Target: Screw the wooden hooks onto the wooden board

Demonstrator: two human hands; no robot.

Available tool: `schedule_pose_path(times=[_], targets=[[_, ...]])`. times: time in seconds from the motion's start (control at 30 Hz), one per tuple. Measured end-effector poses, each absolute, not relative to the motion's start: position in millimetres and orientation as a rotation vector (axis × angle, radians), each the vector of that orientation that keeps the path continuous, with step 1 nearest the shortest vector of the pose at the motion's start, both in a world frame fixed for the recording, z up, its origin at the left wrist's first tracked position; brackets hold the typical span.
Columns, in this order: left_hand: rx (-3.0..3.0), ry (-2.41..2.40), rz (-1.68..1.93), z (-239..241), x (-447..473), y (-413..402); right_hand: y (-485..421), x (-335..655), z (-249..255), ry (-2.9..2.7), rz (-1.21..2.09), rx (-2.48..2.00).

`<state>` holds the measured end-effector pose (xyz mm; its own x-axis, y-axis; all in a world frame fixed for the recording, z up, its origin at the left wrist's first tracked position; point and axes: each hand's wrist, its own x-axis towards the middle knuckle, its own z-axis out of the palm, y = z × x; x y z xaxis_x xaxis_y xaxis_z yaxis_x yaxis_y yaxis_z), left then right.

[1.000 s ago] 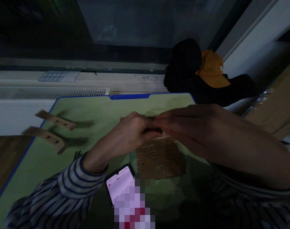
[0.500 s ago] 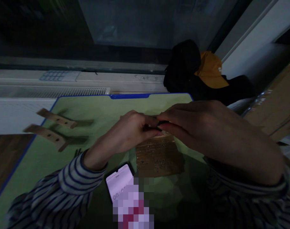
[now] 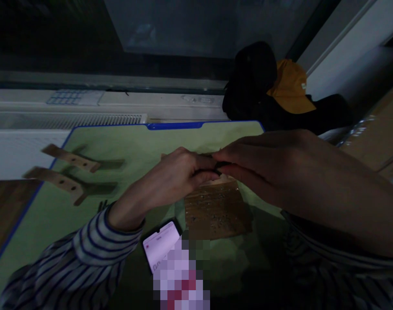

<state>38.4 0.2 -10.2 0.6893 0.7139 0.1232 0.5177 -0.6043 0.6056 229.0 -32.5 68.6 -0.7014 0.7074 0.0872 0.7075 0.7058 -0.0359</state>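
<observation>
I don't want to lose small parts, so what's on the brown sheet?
Small shiny bits lie scattered on the sheet, too blurred to name. Pale wood, your left hand and right hand cover its far edge; anything there is hidden.

A green, blue-edged desk carries two drilled wooden pieces, small dark rods, a lit phone and a brown panel.

At the dial's centre, our left hand, closed over a pale wooden piece; at three o'clock, our right hand, fingers bunched against the left, their pinch lost in shadow. At six, one brown sheet on our green table. At seven, one lit phone. At nine, two drilled wooden brackets. At two, one orange cap.
</observation>
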Motion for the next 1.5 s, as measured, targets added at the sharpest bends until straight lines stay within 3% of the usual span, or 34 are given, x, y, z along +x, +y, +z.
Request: schedule_pose_path(times=[0.23,0.5,0.77,1.07,1.5], targets=[[2.353,0.91,0.437,-7.4,37.5,-0.5,-33.8,226.2,69.9,-2.826,-0.028,-1.23],[2.365,0.951,0.685,-6.3,42.2,-3.7,-31.6,221.2,67.9,-2.834,0.001,-1.279],[2.421,0.984,0.548,-7.4,39.2,-1.5,-33.1,223.8,70.6,-2.844,0.177,-1.15],[2.316,0.877,0.425,-5.8,38.3,-0.2,-34.4,224.4,69.9,-2.838,0.047,-1.212],[2.394,1.04,0.565,-6.3,42.3,-6.1,-33.5,226.8,69.2,-2.809,0.149,-1.176]])
